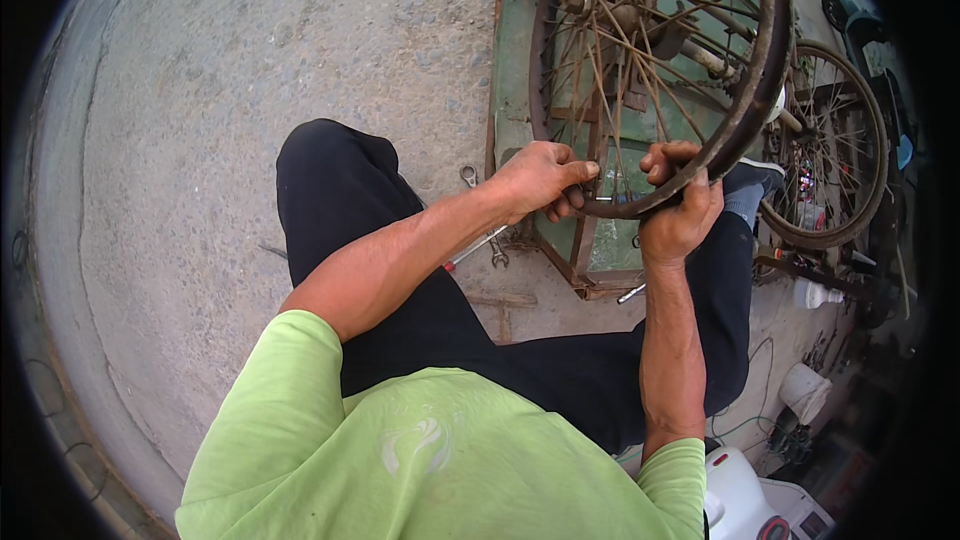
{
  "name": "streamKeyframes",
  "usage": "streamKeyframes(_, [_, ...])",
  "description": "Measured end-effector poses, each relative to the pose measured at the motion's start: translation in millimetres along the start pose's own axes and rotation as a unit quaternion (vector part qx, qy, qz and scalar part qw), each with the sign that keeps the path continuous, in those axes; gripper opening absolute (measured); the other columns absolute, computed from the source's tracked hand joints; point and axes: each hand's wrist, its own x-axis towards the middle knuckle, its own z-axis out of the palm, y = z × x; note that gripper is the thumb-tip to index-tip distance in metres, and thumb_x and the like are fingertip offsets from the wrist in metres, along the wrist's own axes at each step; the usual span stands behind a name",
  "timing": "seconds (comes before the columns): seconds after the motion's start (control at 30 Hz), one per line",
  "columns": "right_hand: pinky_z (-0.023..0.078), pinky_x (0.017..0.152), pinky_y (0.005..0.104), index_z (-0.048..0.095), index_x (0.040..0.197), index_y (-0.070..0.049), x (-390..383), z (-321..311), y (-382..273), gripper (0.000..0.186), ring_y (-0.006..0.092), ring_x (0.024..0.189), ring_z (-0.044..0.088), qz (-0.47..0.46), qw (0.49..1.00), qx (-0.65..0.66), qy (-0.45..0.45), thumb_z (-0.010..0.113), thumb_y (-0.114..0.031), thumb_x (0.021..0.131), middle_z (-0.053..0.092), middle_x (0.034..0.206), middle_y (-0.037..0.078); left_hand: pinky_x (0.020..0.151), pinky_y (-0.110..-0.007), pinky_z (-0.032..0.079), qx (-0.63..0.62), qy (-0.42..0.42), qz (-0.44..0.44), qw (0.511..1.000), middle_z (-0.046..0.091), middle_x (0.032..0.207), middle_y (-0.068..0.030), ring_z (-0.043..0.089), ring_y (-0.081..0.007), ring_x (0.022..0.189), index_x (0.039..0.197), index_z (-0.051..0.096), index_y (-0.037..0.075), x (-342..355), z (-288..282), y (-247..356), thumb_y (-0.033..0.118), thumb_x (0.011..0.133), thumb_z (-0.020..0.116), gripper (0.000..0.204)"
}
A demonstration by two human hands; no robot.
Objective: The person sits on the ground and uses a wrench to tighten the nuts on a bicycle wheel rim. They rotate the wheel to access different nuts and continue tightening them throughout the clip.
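Observation:
A rusty spoked wheel point(757, 90) stands tilted in front of me, its hub and axle fixed to a green metal frame point(615, 245). My left hand point(545, 180) is closed at the lower left of the rim, thumb on top and fingers curled against its edge. A small bright bit shows beside those fingertips; I cannot make out what it is. My right hand point(685, 202) wraps round the lower right of the rim, with fingers reaching inside among the spokes.
Wrenches point(499, 252) and a red-handled screwdriver point(474, 249) lie on the concrete between my knees. A second spoked wheel point(868, 150) stands at the right. A white cup-like container point(805, 390) and a white plastic object point(737, 485) sit at the lower right.

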Motion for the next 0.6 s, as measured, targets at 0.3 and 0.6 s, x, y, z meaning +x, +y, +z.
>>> streamKeyframes(0.3, [0.051,0.074,0.0351,0.066,0.104,0.007,-2.0,0.4,2.8,0.044,0.0212,0.08,0.062,-0.007,1.0,0.0,0.004,0.051,-0.034,0.103,0.064,0.085,0.013,0.049,-0.028,0.049,0.141,0.039,0.033,0.989,0.068,0.069,-0.0059,0.062,-0.0121,0.054,0.098,0.07,-0.002,-8.3,8.9,11.3,0.043,0.103,0.075,0.046])
streamKeyframes(0.6, [0.051,0.074,0.0346,0.065,0.106,0.008,1.7,1.9,-4.5,0.042,0.0212,0.079,0.063,0.004,1.0,0.001,0.008,0.05,-0.032,0.105,0.064,0.084,0.013,0.073,-0.03,0.058,0.115,-0.103,0.114,0.982,0.073,0.102,-0.0098,0.07,-0.0172,0.085,0.112,0.069,-0.003,16.1,-22.2,-0.3,0.033,0.099,0.081,0.041])
